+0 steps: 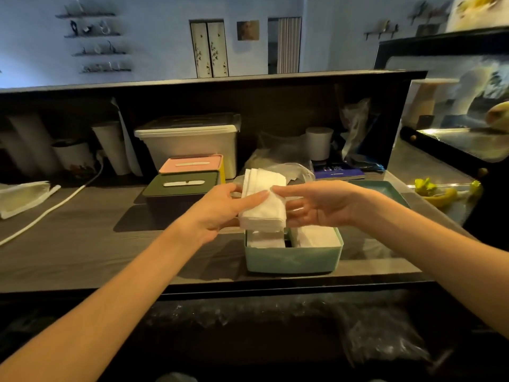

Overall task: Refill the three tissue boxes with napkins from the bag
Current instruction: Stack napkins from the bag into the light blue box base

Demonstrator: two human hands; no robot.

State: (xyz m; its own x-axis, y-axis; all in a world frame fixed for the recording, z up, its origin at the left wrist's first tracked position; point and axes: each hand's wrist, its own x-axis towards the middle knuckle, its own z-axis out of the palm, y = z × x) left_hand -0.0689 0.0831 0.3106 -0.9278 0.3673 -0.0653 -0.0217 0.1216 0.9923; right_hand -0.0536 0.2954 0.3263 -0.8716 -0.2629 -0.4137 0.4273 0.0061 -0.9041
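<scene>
A person's left hand (220,208) and right hand (319,205) hold a stack of white napkins (263,202) just above an open mint-green tissue box (292,260) on a dark counter (68,244). Left thumb lies across the stack's top w/ fingers curled under; right fingers and thumb pinch the stack's right edge. The box already holds napkins in two piles. Its teal lid (385,190) lies behind the right wrist. Two other boxes, olive-green (181,188) and pink (191,164), sit closed to the left, near a clear plastic bag (297,169) behind the stack. Risk, judged from here: the stack is loose and fanned at the far end, so a slack grip could let sheets slide off onto the counter; lowered askew, it could catch the box rim or sit too high for the lid to shut.
</scene>
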